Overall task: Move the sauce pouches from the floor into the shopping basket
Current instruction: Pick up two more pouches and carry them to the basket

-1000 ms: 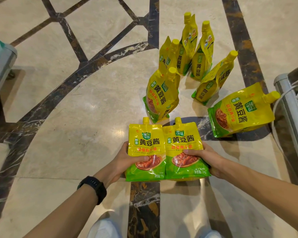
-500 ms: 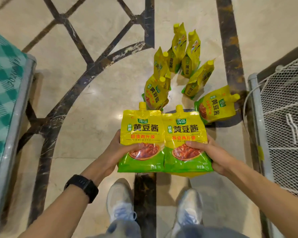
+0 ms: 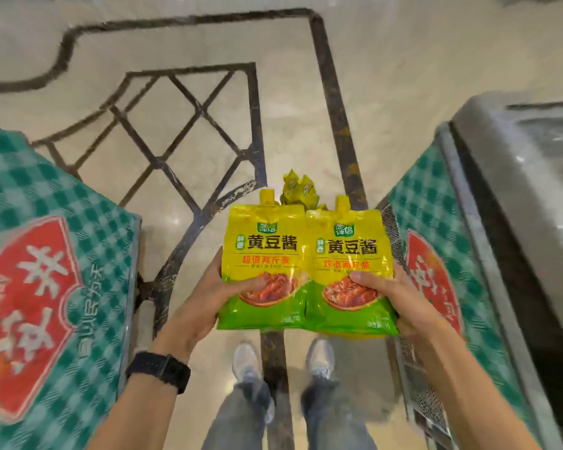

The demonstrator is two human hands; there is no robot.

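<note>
I hold two yellow-green sauce pouches side by side, upright, well above the floor. My left hand (image 3: 215,297) grips the lower edge of the left pouch (image 3: 264,251), thumb on its front. The right pouch (image 3: 348,254) is gripped the same way by my right hand (image 3: 394,300). Behind and below them, the tops of other yellow pouches on the floor (image 3: 298,191) peek out; most of that group is hidden. A wire-mesh basket wall (image 3: 392,235) shows just right of the right pouch.
A green checked surface with a red label (image 3: 46,287) stands at my left, with a metal frame edge. Another green checked surface (image 3: 442,254) and a grey metal bin (image 3: 517,177) stand at my right. My feet (image 3: 283,358) are on the patterned marble floor between them.
The view has risen as I stood up, and both pouches came up with my hands. The floor pouches now look small and mostly hidden. The checked surfaces on both sides came into view.
</note>
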